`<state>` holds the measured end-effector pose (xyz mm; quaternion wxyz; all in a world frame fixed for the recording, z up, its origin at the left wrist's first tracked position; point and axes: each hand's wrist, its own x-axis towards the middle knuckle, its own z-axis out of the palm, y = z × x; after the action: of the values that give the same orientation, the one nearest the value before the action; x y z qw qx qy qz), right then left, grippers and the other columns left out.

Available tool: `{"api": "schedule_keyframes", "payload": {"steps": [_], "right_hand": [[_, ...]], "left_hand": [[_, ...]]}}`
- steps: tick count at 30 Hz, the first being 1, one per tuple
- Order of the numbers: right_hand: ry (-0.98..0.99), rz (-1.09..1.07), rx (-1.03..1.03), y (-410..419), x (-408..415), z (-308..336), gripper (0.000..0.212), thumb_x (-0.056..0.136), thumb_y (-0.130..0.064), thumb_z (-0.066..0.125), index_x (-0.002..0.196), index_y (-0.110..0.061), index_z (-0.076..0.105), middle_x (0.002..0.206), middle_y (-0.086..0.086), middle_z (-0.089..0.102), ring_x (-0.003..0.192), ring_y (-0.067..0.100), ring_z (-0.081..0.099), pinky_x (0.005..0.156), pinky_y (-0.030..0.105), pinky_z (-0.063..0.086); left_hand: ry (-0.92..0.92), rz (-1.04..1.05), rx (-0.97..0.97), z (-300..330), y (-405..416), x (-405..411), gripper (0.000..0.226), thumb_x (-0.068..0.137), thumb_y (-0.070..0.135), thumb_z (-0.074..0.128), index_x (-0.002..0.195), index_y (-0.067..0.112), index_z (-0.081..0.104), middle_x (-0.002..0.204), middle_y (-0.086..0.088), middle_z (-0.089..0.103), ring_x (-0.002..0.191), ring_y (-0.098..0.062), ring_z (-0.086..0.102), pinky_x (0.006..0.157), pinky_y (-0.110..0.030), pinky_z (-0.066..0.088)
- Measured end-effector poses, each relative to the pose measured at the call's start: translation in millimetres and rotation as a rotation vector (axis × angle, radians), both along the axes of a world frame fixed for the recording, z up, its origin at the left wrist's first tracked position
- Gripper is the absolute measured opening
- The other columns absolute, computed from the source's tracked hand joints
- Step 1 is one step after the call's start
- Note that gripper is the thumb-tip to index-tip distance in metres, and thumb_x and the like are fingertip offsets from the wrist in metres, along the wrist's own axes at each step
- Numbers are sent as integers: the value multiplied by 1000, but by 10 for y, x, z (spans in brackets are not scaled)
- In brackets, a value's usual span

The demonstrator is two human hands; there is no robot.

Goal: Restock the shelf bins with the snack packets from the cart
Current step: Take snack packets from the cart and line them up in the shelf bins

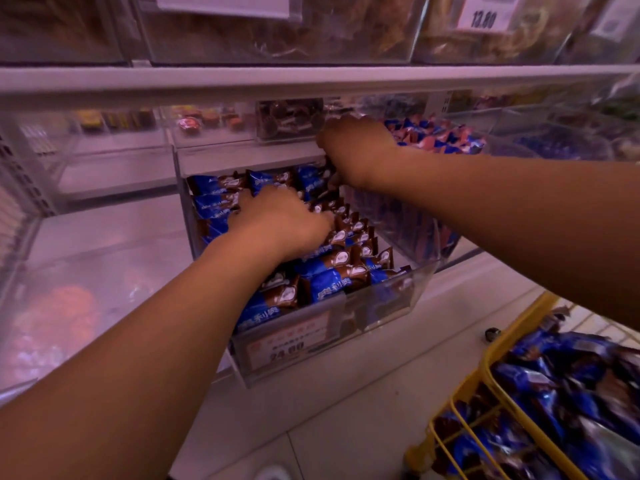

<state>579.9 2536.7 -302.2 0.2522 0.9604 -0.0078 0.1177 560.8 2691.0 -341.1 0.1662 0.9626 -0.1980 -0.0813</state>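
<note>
1. Head view looks down at a clear plastic shelf bin (pixel 398 306) filled with blue-and-brown snack packets (pixel 332 282), some lying flat, others standing on edge in a row along its right side.
2. The left hand (pixel 280 220) rests on the packets near the middle of the bin with fingers bent down; the fingertips are hidden behind the knuckles, so I cannot tell whether it grips a packet or only presses on them.
3. The right hand (pixel 356 150) reaches to the back right corner of the bin, its fingers curled downward out of sight; a packet edge shows just beneath it, but whether it is pinched cannot be told.
4. A price tag (pixel 287 344) on the bin's front reads 24.00; its other print is too blurred to read.
5. A yellow wire cart (pixel 485 372) at the lower right, cut off by the frame, holds a heap of the same blue packets (pixel 554 375).
6. A neighbouring bin (pixel 433 136) behind the right wrist holds blue and pink wrappers, blurred.
7. Upper bins (pixel 277 29) above the grey shelf rail (pixel 207 84) hold brownish goods, hard to make out; one label shows 13.80.
8. Pale floor tiles (pixel 346 427) lie below, and a small dark caster (pixel 492 334) stands beside the cart.
</note>
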Motion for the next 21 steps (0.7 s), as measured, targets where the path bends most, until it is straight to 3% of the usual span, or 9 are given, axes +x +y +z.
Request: {"api": "schedule_keyframes", "payload": {"steps": [2, 4, 7, 9, 11, 15, 17, 19, 21], "right_hand": [[-28, 16, 40, -77, -455, 157, 47, 84, -31, 74, 124, -11, 60, 131, 16, 57, 119, 36, 56, 92, 46, 49], [-79, 64, 60, -249, -1078, 273, 41, 85, -35, 71, 120, -15, 63, 124, 14, 58, 116, 37, 56, 89, 48, 51], [-173, 63, 213, -564, -2174, 324, 30, 86, -42, 61, 101, -17, 70, 99, 9, 66, 93, 32, 63, 76, 44, 53], [-84, -37, 389, -763, -2783, 308, 29, 86, -46, 61, 89, -20, 73, 80, 2, 69, 73, 21, 64, 66, 32, 48], [192, -218, 502, -952, -3178, 218, 25, 82, -45, 72, 90, -21, 74, 77, -6, 68, 71, 14, 65, 65, 26, 43], [772, -529, 563, -1163, -3521, -159, 44, 73, -47, 84, 106, -26, 65, 103, -6, 67, 97, 16, 63, 82, 28, 48], [898, -593, 519, -1212, -3550, -350, 66, 74, -52, 81, 126, -19, 59, 126, 1, 63, 113, 23, 60, 93, 33, 49], [944, -577, 515, -1224, -3554, -501, 84, 74, -54, 80, 144, -21, 46, 143, 2, 53, 126, 25, 53, 99, 32, 45], [979, -509, 589, -1204, -3538, -624, 90, 77, -50, 80, 151, -26, 35, 152, 0, 44, 134, 24, 47, 101, 29, 40]], "left_hand": [[-240, 0, -195, 80, -35, -129, 47, 83, 58, 56, 99, 15, 69, 105, -11, 68, 101, -33, 61, 85, -46, 54], [-421, -78, -418, 184, -139, -383, 35, 82, 51, 58, 80, 18, 71, 79, -4, 71, 79, -26, 66, 72, -37, 55], [-499, -447, -630, 304, -450, -936, 27, 81, 43, 58, 73, 20, 70, 68, 4, 70, 67, -16, 67, 68, -36, 55], [-440, -743, -644, 329, -713, -1333, 26, 81, 42, 59, 72, 19, 69, 65, 5, 67, 62, -11, 64, 64, -33, 53], [-324, -978, -464, 283, -1009, -1676, 29, 82, 47, 61, 79, 20, 71, 70, 5, 68, 67, -13, 64, 65, -31, 52], [-130, -1132, 337, -77, -1592, -2076, 51, 82, 57, 67, 115, 19, 66, 110, -5, 69, 100, -26, 63, 81, -32, 51], [-27, -1081, 595, -306, -1822, -2155, 67, 82, 57, 70, 133, 17, 56, 130, -8, 61, 115, -29, 59, 93, -35, 49], [6, -1047, 712, -532, -2016, -2187, 74, 83, 52, 71, 143, 15, 47, 141, -9, 55, 123, -30, 56, 100, -37, 47], [109, -1074, 792, -706, -2168, -2232, 68, 91, 40, 67, 145, 9, 43, 145, -12, 51, 122, -28, 56, 91, -25, 49]]}}
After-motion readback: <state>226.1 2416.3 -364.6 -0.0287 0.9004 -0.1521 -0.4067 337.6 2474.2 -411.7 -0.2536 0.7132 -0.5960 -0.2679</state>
